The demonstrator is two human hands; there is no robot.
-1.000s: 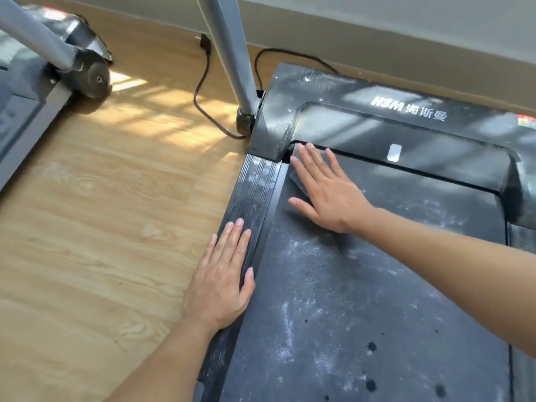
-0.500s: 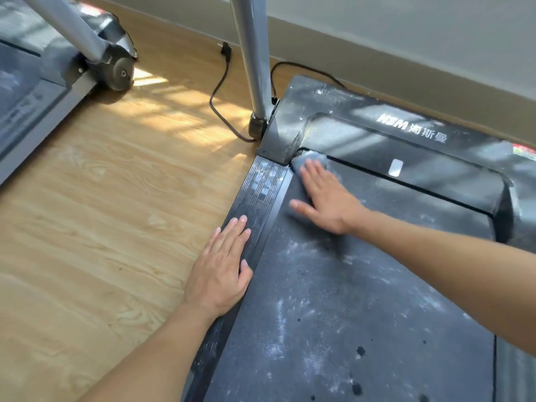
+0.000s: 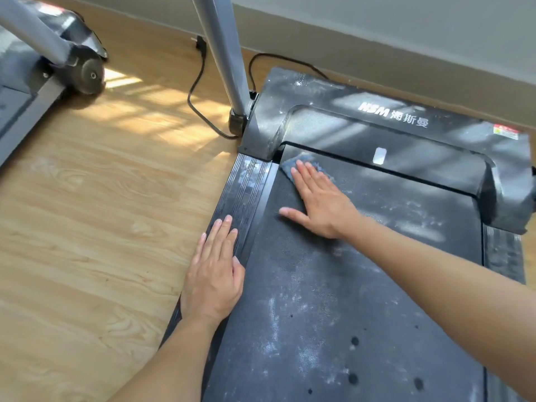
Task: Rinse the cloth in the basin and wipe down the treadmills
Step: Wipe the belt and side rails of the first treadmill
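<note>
In the head view, your right hand (image 3: pixel 322 204) has slid a little back from the hood (image 3: pixel 406 134) since a second ago, so the cloth (image 3: pixel 290 163), then almost hidden under your palm, now shows past your fingertips at the belt's front left corner. That hand lies flat with fingers straight and thumb spread, pressing the cloth down rather than gripping it. Your left hand (image 3: pixel 214 274) has stayed put, flat and open on the side rail (image 3: pixel 246 184), holding nothing. I judge you are mid-stroke on the first patch; the belt (image 3: pixel 319 314) carries pale dust smears and a few dark spots nearer you, and the hood is dusty too, so most of the wiping remains. A grey post (image 3: pixel 223 53) rises from the hood's left end, with a black cable (image 3: pixel 197 91) looping over the wooden floor (image 3: pixel 87 227) beside it. A second treadmill (image 3: pixel 17 91) sits at far left. No basin is in view.
</note>
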